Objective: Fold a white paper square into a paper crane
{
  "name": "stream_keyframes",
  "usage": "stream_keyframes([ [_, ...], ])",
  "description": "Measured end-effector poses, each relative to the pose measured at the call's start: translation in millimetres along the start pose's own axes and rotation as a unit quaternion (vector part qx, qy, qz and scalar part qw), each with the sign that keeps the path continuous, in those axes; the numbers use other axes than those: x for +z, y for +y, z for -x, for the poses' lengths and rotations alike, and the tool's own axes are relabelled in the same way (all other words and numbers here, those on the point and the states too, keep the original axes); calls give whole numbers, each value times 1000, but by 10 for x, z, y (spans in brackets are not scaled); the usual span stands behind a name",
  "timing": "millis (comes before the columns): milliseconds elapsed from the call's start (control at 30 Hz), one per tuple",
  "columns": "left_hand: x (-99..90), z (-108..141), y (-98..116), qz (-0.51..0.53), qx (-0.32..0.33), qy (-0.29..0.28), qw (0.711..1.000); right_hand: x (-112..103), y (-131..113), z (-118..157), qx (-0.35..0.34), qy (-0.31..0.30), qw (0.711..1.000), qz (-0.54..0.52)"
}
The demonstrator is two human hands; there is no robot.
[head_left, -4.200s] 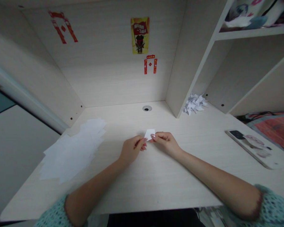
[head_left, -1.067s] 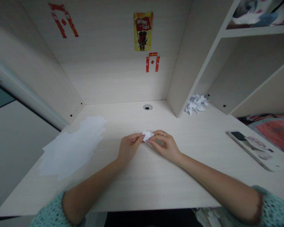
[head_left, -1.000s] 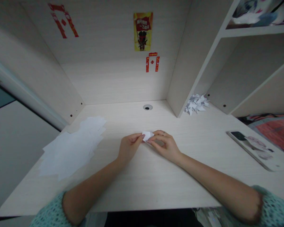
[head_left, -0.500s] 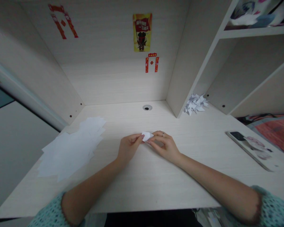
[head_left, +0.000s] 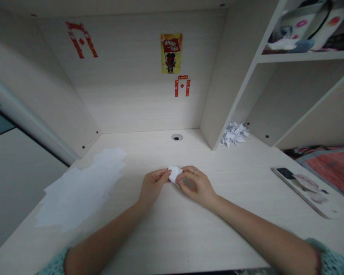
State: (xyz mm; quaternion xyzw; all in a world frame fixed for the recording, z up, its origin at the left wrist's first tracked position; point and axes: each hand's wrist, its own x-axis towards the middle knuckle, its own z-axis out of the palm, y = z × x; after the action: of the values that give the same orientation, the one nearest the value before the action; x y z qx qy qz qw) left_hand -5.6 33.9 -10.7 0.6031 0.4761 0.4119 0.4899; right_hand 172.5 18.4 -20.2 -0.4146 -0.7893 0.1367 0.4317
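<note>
Folded white paper piece (head_left: 174, 173), one, small: lies 2 o'clock from the left hand (head_left: 152, 187), 10 o'clock from the right hand (head_left: 199, 188); neither nearer, no clear long axis. Contact with the bench (head_left: 160, 240) unclear.
Left hand: thumb and fingers pinching its 9 o'clock edge.
Right hand: fingers loosely curved, thumb and fingertips grasping its 3 o'clock side.
</note>
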Motion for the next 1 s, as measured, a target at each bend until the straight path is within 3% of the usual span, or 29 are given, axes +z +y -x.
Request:
stream_keyframes([
  [133,-15,-33,-39,56,4,-12,998,-10,-11,-30,11,-9,998,-67],
  [300,-10,-28,-5,142,31,-123,982,-35,-30,-60,16,-15,991,-129],
  [367,3,-18,6,165,26,-139,976,-46,-38,-61,15,-9,992,-129],
  [533,23,-8,6,172,-11,-122,978,-62,-45,-54,1,0,996,-91],
  [800,25,16,60,112,13,-57,992,-77,-46,-11,-57,23,998,-12],
  [1000,22,37,87,89,44,-51,994,-107,-38,6,-60,42,997,11],
])
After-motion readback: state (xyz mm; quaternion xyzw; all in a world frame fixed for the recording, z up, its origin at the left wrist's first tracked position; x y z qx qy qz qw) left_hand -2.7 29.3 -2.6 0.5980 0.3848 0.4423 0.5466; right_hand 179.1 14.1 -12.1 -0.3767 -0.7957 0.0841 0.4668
